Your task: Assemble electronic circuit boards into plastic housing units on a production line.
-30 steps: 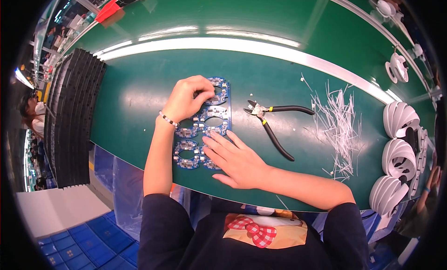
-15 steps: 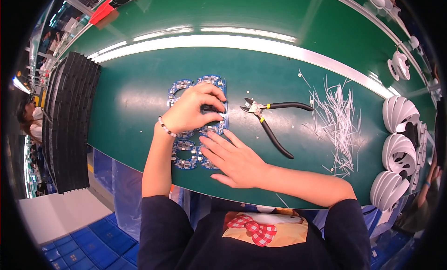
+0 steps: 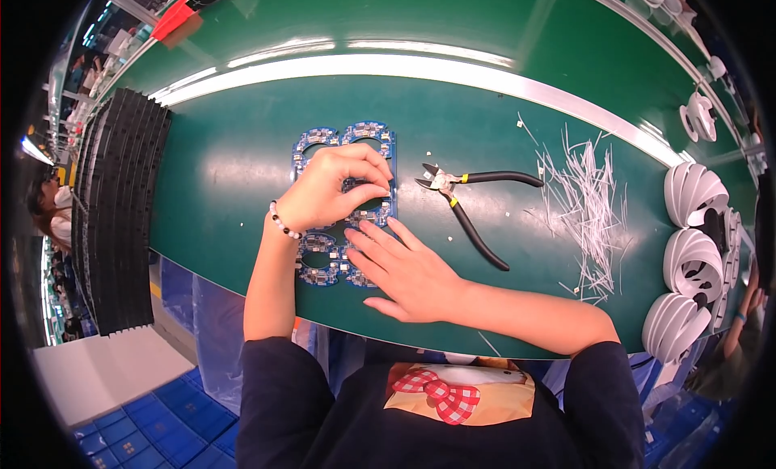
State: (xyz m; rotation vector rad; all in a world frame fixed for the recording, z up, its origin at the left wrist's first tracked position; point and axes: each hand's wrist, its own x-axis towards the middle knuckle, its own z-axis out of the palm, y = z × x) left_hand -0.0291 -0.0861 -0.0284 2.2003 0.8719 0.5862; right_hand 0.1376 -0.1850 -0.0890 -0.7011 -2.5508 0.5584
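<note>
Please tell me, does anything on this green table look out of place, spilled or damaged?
Mostly tidy. One loose heap stands out: thin white strips lie scattered right of the black-handled cutters. The blue panel of ring-shaped boards lies flat under the left hand and right hand, no damage visible.

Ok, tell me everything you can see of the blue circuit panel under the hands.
The panel is a flat blue sheet of ring-shaped circuit boards in two columns, dotted with small pale parts. It lies flat on the green table, long side running away from the person. The left hand presses on its upper middle; the right hand lies flat over its lower right. Only the top rings and lower left corner show clearly. The cutters lie apart to its right.
</note>
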